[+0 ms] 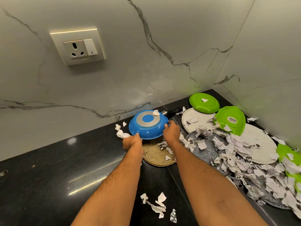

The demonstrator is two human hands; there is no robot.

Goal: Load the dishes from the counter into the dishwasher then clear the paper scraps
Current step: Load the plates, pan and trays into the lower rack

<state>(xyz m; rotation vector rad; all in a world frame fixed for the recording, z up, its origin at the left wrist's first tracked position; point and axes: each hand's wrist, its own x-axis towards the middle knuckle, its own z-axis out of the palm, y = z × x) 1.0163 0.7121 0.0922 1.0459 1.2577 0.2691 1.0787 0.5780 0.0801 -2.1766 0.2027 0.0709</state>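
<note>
Gripping opposite rims, the left hand (132,141) and right hand (171,131) are closed on the upturned blue pan (148,125), which is held above the desk (48,168), apparently so the paper scrap (156,112) is shed before loading.

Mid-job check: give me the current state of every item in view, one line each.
Blue pan: upside down, tilted, held by both hands, paper scrap on its base.
Left hand: grips the pan's near rim.
Right hand: grips the pan's right rim.
Speckled tan plate: flat on counter, under the pan.
Green plates: upside down, on the pile.
White plates: part-covered by scraps.
Paper scraps: strewn, uncleared.
Wall socket: nothing plugged in.
</note>
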